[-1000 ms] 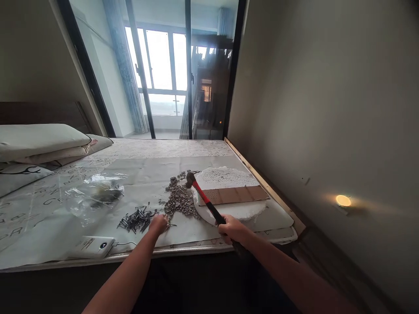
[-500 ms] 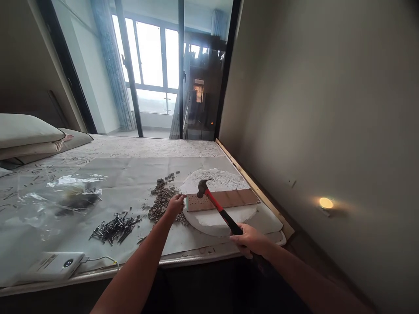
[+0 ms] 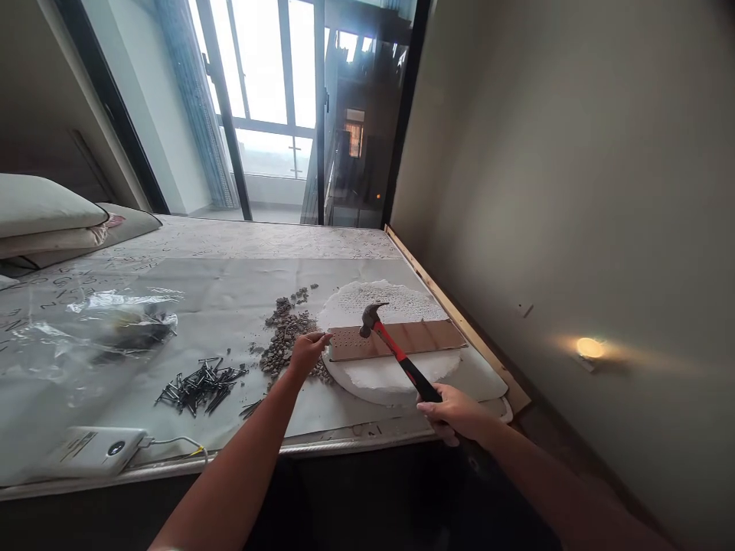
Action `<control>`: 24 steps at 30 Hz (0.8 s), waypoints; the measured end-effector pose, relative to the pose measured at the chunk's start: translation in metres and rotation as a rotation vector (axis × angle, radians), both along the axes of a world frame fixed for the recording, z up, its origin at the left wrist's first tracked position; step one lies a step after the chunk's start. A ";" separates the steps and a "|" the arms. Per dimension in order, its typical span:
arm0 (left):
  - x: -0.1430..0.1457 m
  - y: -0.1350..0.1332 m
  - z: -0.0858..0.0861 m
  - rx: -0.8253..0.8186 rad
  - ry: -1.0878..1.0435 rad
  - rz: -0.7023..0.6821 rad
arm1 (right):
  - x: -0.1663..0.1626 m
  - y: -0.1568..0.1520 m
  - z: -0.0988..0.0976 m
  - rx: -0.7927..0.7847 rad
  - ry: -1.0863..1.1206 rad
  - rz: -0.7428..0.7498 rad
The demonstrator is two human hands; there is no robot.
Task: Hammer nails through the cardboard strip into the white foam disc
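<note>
My right hand [image 3: 456, 413] is wrapped round the black lower grip of a claw hammer [image 3: 396, 348]. The hammer's head hangs over a brown board [image 3: 410, 340] with many small holes at its left end. Beside that end, my left hand [image 3: 307, 352] is closed in a pinch; whatever is between the fingertips is too small to make out. Under the board lies a white foam slab [image 3: 379, 295] with a rough, crumbled surface. A heap of small grey stones [image 3: 284, 337] spreads just behind and left of my left hand.
A pile of dark nails [image 3: 200, 385] lies left of my left forearm. Further left are a clear plastic bag [image 3: 129, 325] and a white power bank [image 3: 95, 451] with a cable. A wooden rail [image 3: 428, 283] edges the mattress by the right wall. Pillows [image 3: 46, 210] are stacked at the far left.
The camera has tilted down slightly, shifting the scene upward. The hammer remains over the board in my right hand, and my left hand stays pinched near the board's left end.
</note>
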State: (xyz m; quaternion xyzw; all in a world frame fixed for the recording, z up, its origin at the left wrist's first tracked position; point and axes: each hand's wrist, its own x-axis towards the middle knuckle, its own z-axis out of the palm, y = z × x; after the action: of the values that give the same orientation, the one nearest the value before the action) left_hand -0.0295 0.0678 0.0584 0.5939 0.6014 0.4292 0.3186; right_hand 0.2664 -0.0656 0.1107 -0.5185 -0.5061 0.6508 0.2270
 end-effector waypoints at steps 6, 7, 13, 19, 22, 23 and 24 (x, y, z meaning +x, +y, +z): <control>0.003 0.003 -0.014 -0.025 0.068 -0.023 | -0.001 0.000 -0.005 0.000 0.014 0.029; 0.003 0.005 -0.017 -0.032 0.046 -0.033 | -0.001 -0.001 -0.006 -0.004 0.014 0.032; 0.007 0.007 -0.028 -0.099 -0.352 -0.085 | -0.003 -0.006 -0.003 0.003 0.057 -0.002; 0.000 0.002 -0.022 -0.135 -0.580 -0.003 | -0.012 -0.012 0.021 -0.013 0.075 -0.065; -0.003 0.000 -0.019 -0.163 -0.611 0.038 | -0.008 -0.010 0.026 0.005 0.093 -0.064; -0.002 -0.001 -0.019 -0.170 -0.617 0.046 | -0.005 -0.009 0.026 0.010 0.096 -0.061; -0.002 -0.002 -0.018 -0.176 -0.621 0.052 | -0.001 -0.007 0.025 0.014 0.102 -0.060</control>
State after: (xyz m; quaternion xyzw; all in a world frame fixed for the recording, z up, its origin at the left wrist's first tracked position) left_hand -0.0312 0.0660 0.0403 0.3892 0.5251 0.5443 0.5259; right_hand 0.2657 -0.0724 0.1361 -0.4981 -0.4827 0.6656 0.2755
